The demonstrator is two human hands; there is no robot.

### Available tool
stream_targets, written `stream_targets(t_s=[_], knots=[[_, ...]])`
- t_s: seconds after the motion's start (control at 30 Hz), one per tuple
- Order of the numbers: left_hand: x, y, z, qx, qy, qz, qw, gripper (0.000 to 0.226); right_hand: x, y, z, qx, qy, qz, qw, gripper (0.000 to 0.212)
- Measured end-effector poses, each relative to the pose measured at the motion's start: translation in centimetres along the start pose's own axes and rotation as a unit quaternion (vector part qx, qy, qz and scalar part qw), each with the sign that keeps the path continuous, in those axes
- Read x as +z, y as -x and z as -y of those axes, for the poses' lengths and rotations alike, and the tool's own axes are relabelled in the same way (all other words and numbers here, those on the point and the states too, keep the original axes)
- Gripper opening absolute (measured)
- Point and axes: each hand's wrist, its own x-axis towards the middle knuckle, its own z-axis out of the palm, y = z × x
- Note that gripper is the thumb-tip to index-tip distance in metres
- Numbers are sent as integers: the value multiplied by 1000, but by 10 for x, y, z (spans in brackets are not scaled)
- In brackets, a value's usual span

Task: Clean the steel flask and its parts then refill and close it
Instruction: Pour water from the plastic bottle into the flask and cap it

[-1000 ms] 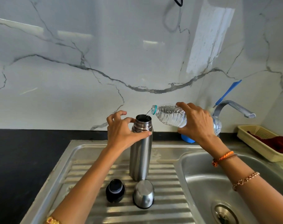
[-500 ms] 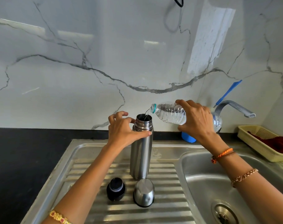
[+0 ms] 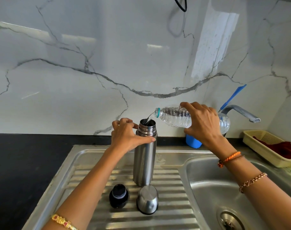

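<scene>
Head view: steel flask (image 3: 144, 156) stands upright, uncapped, on the ribbed drainboard (image 3: 171, 211). Left hand (image 3: 127, 136) grips its neck; right hand (image 3: 202, 125) holds a tilted plastic bottle (image 3: 174, 117), water streaming in. Black stopper (image 3: 118, 195) and steel cup (image 3: 147, 199) lie just before the flask; sink basin (image 3: 212, 188) at right.

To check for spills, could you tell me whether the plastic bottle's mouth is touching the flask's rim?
Apart. The head view shows the plastic bottle held above the flask, with wall visible between them.

Left hand (image 3: 127, 135) grips upright steel flask (image 3: 144, 156) near its open neck, on sink drainboard (image 3: 168, 183). Right hand (image 3: 202, 125) holds plastic bottle (image 3: 174, 117) tipped, water streaming in. Black stopper (image 3: 118, 195), steel cup (image 3: 147, 199) beside the base.
</scene>
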Motion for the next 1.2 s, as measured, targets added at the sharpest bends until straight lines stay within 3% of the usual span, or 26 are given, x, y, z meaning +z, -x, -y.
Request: stream_targets(t_s=[1.2], knots=[[-1,8,-6,-21,45,-9,999,68,-21,-1,-11,-7,53,14,998,70]])
